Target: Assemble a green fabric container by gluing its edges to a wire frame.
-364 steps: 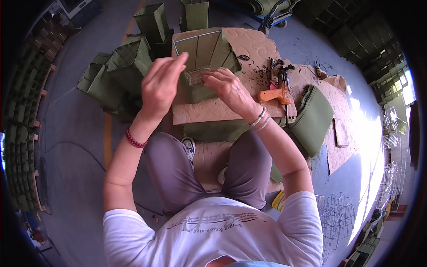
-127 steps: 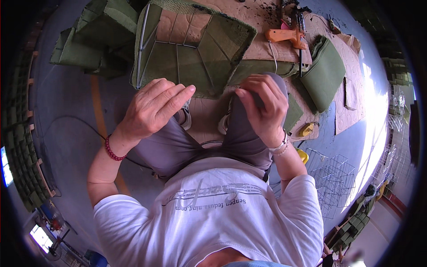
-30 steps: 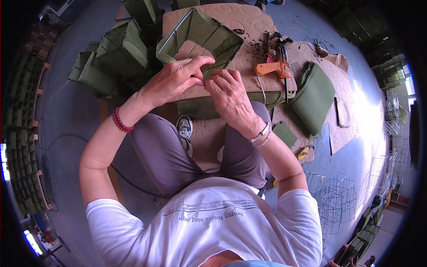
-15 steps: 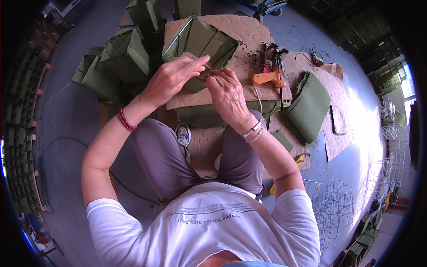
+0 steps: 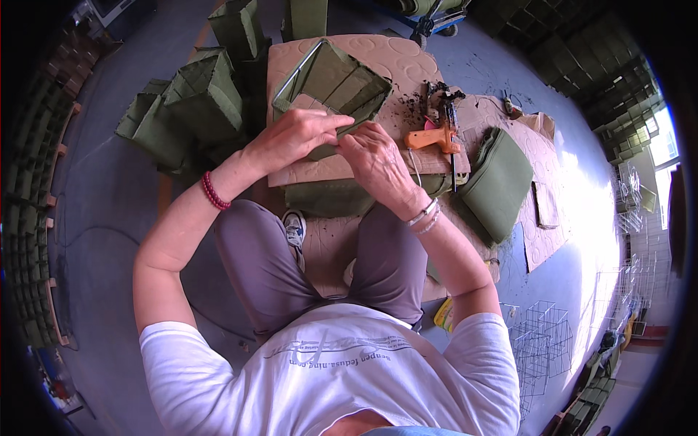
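Note:
A green fabric box point(image 5: 354, 85) with an exposed metal wire along its left rim lies open on the padded work surface in front of me. My left hand point(image 5: 297, 136) is at its near edge, fingers reaching over the rim and thumb below, gripping the fabric. Right beside it, my right hand point(image 5: 374, 161) is closed in a pinch on the same near edge. The fingers of both hands almost meet, and what lies between the fingertips is hidden. To the right, an orange glue gun point(image 5: 429, 139) rests with its cord trailing toward me.
Green fabric boxes point(image 5: 203, 91) stand at the left. Folded green fabric point(image 5: 496, 185) lies right of the glue gun, near dark scraps point(image 5: 445, 98). Brown quilted padding point(image 5: 407, 54) covers the work surface. Wire frames point(image 5: 542, 338) stand on the floor at the lower right.
My right hand's fingers have drawn tighter at the near edge, and my left fingers have shifted slightly right and down. The whole view has shifted a little; the glue gun stays put.

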Available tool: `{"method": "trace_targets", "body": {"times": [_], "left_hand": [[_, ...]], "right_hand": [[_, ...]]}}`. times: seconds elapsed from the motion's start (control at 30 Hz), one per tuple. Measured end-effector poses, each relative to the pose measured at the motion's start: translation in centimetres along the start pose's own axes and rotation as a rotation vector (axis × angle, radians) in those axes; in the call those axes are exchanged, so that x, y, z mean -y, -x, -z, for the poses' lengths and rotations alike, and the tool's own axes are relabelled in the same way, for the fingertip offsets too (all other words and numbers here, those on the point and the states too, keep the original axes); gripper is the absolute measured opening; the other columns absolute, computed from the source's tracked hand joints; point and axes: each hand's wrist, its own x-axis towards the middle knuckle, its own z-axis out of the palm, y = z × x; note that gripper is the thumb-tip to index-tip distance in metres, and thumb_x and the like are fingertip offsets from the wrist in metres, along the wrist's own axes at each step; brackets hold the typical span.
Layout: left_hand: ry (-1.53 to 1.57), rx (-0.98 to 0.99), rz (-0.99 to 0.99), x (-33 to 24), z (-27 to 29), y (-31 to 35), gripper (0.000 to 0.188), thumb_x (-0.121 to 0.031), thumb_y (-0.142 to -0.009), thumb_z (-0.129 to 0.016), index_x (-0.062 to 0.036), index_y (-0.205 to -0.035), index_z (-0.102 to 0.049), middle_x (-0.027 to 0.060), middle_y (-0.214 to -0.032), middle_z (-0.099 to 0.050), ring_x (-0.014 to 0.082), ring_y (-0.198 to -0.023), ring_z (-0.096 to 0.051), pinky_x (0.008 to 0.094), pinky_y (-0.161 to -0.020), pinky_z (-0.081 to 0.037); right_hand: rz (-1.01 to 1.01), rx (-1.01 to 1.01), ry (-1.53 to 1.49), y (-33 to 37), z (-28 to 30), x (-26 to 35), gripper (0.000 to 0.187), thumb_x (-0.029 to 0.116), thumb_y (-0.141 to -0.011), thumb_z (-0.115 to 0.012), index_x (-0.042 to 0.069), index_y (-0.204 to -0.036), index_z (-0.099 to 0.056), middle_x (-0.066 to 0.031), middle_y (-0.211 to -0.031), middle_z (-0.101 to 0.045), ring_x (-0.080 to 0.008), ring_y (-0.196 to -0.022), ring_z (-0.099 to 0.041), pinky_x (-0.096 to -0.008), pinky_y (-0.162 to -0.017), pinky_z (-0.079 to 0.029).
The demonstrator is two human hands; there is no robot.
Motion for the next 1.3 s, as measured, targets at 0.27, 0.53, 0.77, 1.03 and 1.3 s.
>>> {"method": "trace_targets", "body": {"times": [0.27, 0.53, 0.77, 1.03, 1.3], "left_hand": [[-0.074, -0.195, -0.044, 1.6, 3.2, -0.6, 0.043, 0.005, -0.089, -0.062, -0.0059, -0.130, -0.060, 0.0114, -0.108, -0.071, 0.0220, -0.100, -0.068, 0.0332, -0.086, -0.058], [-0.208, -0.300, -0.032, 4.0, 2.2, -1.4, 0.043, -0.002, -0.083, -0.071, -0.0083, -0.124, -0.064, 0.0110, -0.089, -0.069, 0.0258, -0.080, -0.069, 0.0347, -0.073, -0.057], [-0.064, -0.317, 0.083, 2.9, 0.7, -1.1, 0.036, -0.002, -0.086, -0.068, -0.0025, -0.122, -0.064, 0.0135, -0.085, -0.068, 0.0249, -0.077, -0.068, 0.0350, -0.070, -0.053], [0.120, -0.152, 0.417, 4.4, 3.9, -1.7, 0.034, -0.005, -0.089, -0.065, 0.0024, -0.122, -0.063, 0.0104, -0.083, -0.073, 0.0149, -0.078, -0.070, 0.0300, -0.074, -0.054], [-0.338, -0.530, -0.137, 3.4, -1.2, 0.3, 0.059, 0.002, -0.076, -0.075, -0.0054, -0.132, -0.057, 0.0104, -0.103, -0.069, 0.0251, -0.094, -0.068, 0.0354, -0.084, -0.058]], "right_hand": [[0.018, 0.033, 0.103, -3.4, 2.0, -5.5, 0.008, 0.005, -0.083, -0.065, 0.002, -0.082, -0.058, -0.0150, -0.077, -0.065, -0.0333, -0.085, -0.064, -0.0416, -0.084, -0.049], [0.099, 0.202, 0.084, -6.7, 2.1, -6.5, 0.010, 0.008, -0.088, -0.061, 0.000, -0.093, -0.061, -0.0163, -0.090, -0.068, -0.0341, -0.091, -0.065, -0.0424, -0.101, -0.048], [-0.120, 0.027, -0.013, -4.3, -1.3, -4.0, 0.011, 0.005, -0.083, -0.059, 0.004, -0.094, -0.062, -0.0166, -0.082, -0.068, -0.0336, -0.081, -0.068, -0.0448, -0.069, -0.052], [-0.169, 0.235, -0.210, -8.7, -0.1, -4.6, 0.012, 0.013, -0.091, -0.061, 0.003, -0.087, -0.065, -0.0221, -0.077, -0.065, -0.0406, -0.076, -0.064, -0.0476, -0.066, -0.050], [-0.116, -0.231, -0.022, -5.1, -1.3, -2.7, 0.020, 0.005, -0.091, -0.058, -0.001, -0.110, -0.059, -0.0177, -0.109, -0.066, -0.0337, -0.102, -0.064, -0.0439, -0.091, -0.050]]}}
